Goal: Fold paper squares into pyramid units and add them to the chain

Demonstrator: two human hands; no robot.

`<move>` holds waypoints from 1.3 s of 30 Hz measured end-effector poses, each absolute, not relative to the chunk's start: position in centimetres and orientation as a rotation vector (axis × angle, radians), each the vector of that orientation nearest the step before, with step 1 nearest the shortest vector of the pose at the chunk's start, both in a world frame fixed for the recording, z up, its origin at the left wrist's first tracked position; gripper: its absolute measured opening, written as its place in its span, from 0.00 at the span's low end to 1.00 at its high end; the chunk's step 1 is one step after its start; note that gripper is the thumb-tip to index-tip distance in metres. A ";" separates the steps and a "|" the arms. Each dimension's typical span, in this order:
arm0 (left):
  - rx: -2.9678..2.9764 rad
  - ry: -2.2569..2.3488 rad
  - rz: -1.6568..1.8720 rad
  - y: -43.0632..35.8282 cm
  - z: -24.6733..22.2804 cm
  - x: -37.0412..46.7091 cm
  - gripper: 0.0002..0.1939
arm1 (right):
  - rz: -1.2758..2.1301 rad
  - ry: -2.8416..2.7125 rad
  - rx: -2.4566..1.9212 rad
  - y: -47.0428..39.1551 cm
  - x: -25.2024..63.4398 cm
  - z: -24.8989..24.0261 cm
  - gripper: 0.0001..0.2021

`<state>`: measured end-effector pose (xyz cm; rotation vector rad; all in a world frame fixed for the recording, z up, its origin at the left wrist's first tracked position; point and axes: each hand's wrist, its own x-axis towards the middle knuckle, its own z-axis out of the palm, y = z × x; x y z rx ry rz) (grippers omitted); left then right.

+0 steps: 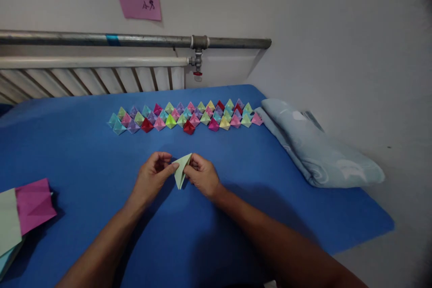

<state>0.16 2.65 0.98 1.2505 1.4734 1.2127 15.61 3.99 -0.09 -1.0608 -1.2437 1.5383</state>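
Pale-green folded paper triangle, pinched at 9 o'clock by left hand, 3 by right hand, above blue surface. Probably light, easily creased; grip folded edges gently. Small multicoloured folded-paper pieces at 12.

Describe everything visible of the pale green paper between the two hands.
The green paper is thin, matte and plain, folded into layers with straight edges. It is held tilted, one point up toward the right hand, narrow flaps tapering to points below, with a slit open between them. The left hand's thumb rests on its left side; the right hand's fingers grip its right edge. It is in front of the rows of folded pieces.
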 end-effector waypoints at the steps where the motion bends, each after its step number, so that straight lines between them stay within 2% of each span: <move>1: 1.392 1.556 1.251 2.5 1.0 0.2 0.13 | 1.509 -1.252 -1.047 4.0 15.5 -0.2 0.04; 4: 1.759 1.629 1.239 2.0 1.1 0.5 0.07 | 1.407 -1.304 -1.041 4.0 15.4 -0.3 0.04; 10: 2.000 1.478 1.159 1.1 1.3 1.2 0.08 | 1.142 -1.461 -1.147 3.8 15.4 -0.3 0.03; 16: 1.991 1.605 1.183 0.8 0.9 1.8 0.11 | 0.984 -1.571 -1.234 3.5 15.5 0.0 0.04; 25: 1.990 1.796 1.049 0.6 0.4 2.5 0.04 | 0.869 -1.760 -1.270 3.5 15.3 -0.7 0.05; 32: 2.014 1.832 1.001 0.2 0.2 2.9 0.04 | 0.657 -1.944 -1.384 3.8 15.6 -0.5 0.04; 39: 1.985 1.842 0.995 0.4 0.2 2.9 0.06 | 0.628 -1.964 -1.351 3.8 15.7 -0.6 0.04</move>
